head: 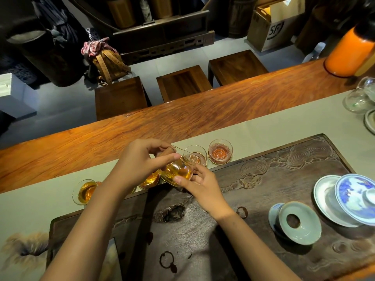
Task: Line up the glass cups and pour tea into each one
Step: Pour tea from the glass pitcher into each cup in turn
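Observation:
Several small glass cups stand in a row on the pale table runner [284, 118]. My left hand [140, 159] grips a glass pitcher [176, 171] of amber tea by its handle and tilts its spout over one glass cup [195, 157], which holds a little tea. My right hand [199, 185] steadies the pitcher's base from below. The rightmost cup [220, 152] has a thin layer of tea. To the left, a cup [86, 191] and another cup [150, 180] hold amber tea; my left forearm hides part of the row.
A dark carved tea tray [284, 175] lies in front of me, carrying a celadon strainer [300, 222] and a blue-and-white gaiwan [353, 197] on a saucer. Glass vessels [361, 96] and an orange flask [349, 51] stand at far right. Wooden stools [182, 82] sit beyond the table.

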{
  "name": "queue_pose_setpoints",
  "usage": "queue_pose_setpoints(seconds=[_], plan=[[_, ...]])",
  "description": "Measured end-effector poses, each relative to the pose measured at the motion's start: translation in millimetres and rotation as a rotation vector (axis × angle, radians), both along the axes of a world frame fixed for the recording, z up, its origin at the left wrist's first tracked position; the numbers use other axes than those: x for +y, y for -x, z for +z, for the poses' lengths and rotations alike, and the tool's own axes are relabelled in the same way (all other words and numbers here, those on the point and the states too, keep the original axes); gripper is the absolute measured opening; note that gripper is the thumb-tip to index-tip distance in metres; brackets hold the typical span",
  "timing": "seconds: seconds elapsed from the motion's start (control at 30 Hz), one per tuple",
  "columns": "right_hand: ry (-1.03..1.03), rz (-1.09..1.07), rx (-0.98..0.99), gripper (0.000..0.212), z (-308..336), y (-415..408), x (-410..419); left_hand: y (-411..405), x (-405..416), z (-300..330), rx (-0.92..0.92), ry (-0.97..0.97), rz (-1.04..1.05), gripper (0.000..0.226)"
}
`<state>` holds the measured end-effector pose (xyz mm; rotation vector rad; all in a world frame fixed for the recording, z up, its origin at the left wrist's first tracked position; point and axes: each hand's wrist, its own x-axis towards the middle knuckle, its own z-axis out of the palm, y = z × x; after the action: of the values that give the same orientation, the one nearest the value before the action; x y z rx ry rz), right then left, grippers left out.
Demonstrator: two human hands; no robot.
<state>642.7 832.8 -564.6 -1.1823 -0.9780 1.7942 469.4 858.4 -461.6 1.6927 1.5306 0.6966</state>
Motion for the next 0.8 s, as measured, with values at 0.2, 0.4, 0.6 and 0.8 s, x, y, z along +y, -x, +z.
queue_pose_setpoints(seconds=[0.2,0.4,0.6,0.8], plan=[[0.009,-0.011,0.003,0.036,-2,0,2,-1,1,0,-0.004,0.009,0.012,0.034],[0.01,-0.008,0.007,0.042,-5,-1,3,-3,4,1,0.001,0.017,0.013,0.033],[0.014,-0.022,0.012,0.061,-4,0,4,-3,8,1,0.027,0.022,-0.003,0.035],[0.02,-0.024,0.009,0.064,-4,1,5,-2,11,0,0.028,0.025,-0.005,0.035]])
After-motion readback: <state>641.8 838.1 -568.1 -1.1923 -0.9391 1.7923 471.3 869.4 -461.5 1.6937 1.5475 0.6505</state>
